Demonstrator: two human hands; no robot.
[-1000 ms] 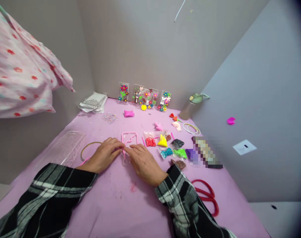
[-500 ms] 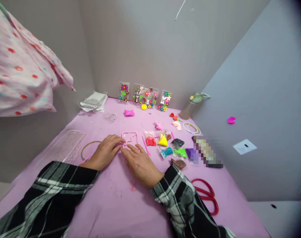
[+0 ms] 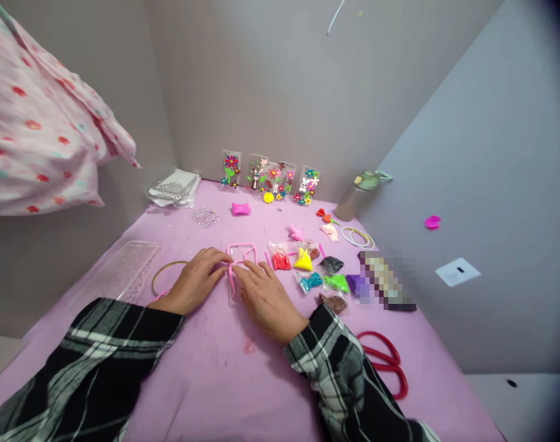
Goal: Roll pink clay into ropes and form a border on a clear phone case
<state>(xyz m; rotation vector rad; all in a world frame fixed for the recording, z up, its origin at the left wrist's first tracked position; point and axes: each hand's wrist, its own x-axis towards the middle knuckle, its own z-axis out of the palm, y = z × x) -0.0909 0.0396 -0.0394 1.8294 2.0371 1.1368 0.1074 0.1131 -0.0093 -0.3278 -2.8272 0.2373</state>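
A clear phone case (image 3: 241,256) edged with a thin pink clay strip lies on the purple table (image 3: 215,380). My left hand (image 3: 194,283) rests at the case's left side, its fingertips pinching the pink strip (image 3: 233,281). My right hand (image 3: 267,298) lies over the case's lower part, fingers curled onto the same strip. Both arms wear black-and-white plaid sleeves.
Small bags of coloured clay (image 3: 307,270) lie right of the case, red scissors (image 3: 385,362) nearer me. Decorated cases (image 3: 271,178) lean on the back wall beside a bottle (image 3: 353,196). A clear plastic tray (image 3: 118,273) and a wire ring (image 3: 167,273) sit left. Floral cloth (image 3: 40,129) hangs upper left.
My right hand has slid slightly forward and left over the case. The pink strip's loose end has shifted under my fingers. My left hand has barely moved.
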